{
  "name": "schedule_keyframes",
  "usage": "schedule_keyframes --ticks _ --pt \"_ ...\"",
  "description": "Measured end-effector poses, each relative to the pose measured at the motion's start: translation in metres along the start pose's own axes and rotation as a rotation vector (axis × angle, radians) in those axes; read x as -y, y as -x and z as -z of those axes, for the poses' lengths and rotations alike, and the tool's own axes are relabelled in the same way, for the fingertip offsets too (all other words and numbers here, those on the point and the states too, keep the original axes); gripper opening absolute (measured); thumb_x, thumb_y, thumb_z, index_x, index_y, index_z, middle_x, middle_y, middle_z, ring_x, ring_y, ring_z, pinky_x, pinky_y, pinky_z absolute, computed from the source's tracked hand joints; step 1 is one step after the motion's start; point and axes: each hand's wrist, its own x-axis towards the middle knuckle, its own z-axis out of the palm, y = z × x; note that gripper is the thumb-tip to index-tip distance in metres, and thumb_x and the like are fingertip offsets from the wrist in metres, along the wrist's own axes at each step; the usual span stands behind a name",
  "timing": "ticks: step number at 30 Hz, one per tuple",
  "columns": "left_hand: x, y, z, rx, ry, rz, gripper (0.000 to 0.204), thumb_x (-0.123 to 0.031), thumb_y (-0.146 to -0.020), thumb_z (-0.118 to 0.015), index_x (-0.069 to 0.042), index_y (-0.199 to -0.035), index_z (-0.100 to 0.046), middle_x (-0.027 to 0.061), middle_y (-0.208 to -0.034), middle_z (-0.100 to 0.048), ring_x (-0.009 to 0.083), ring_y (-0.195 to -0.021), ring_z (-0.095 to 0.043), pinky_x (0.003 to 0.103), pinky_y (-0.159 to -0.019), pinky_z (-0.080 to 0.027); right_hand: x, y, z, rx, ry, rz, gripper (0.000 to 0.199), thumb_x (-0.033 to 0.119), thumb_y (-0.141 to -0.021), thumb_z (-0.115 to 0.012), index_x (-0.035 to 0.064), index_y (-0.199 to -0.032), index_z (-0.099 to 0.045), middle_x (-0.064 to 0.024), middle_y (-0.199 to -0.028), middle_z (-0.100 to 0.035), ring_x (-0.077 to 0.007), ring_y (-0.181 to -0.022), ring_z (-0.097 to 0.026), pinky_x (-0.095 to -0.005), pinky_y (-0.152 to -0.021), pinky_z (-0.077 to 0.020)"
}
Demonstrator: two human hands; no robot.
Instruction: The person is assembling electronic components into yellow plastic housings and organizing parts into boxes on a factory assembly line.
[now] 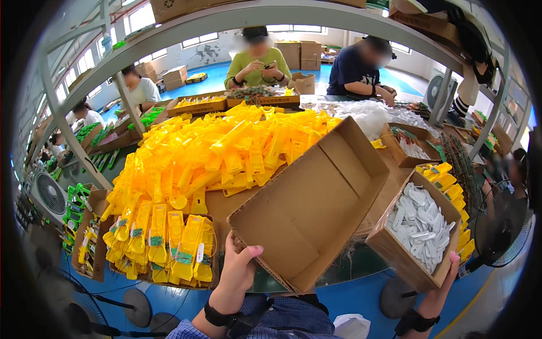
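Note:
My left hand [239,261] grips the near left corner of a shallow cardboard box [305,209], thumb over the rim. That box is tilted and has nothing in it. At the right, my right hand [449,274] is closed on the near right side of a smaller cardboard box [389,248]; most of its fingers are hidden. White plastic pieces [420,226] fill this smaller box. Beyond the tilted box lies a big heap of yellow plastic parts [226,147]. Left of my left hand, a box holds yellow parts with green circuit boards [169,243].
More yellow parts [460,209] line the right edge beside a bundle of wires [454,158]. A box of white pieces [409,141] stands behind. Across the table sit two people [257,62]. A metal shelf frame [226,25] spans overhead. Fans [48,189] stand around.

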Motion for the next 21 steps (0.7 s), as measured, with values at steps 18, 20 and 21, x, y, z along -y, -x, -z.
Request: schedule_keyframes --ticks 18,20,21 --pt "-0.154 0.157 0.129 -0.274 0.105 -0.816 0.039 -0.016 -0.083 -0.049 -0.002 -0.118 -0.043 0.0102 -0.115 -0.050 0.0243 -0.103 -0.051 0.038 -0.089 -0.042 -0.113 -0.109 -0.049 0.251 -0.163 -0.409 0.055 0.037 -0.083 -0.049 0.0011 -0.124 -0.041 -0.0102 -0.121 -0.049 -0.0226 -0.110 -0.049 -0.0333 -0.093 -0.0372" --pt "-0.159 0.176 0.142 -0.339 0.099 -0.917 0.041 -0.015 -0.082 -0.050 0.000 -0.120 -0.041 0.0113 -0.115 -0.050 0.0233 -0.105 -0.050 0.039 -0.089 -0.042 -0.129 -0.114 -0.058 0.222 -0.185 -0.420 0.054 0.037 -0.084 -0.047 0.0022 -0.125 -0.040 -0.0099 -0.123 -0.048 -0.0231 -0.109 -0.049 -0.0345 -0.093 -0.0380" --pt "-0.159 0.182 0.144 -0.354 0.097 -0.927 0.041 -0.015 -0.082 -0.050 0.000 -0.120 -0.041 0.0113 -0.115 -0.050 0.0233 -0.105 -0.050 0.039 -0.089 -0.042 -0.137 -0.117 -0.060 0.250 -0.199 -0.440 0.054 0.037 -0.085 -0.047 0.0020 -0.125 -0.039 -0.0095 -0.123 -0.047 -0.0225 -0.111 -0.048 -0.0341 -0.093 -0.0373"
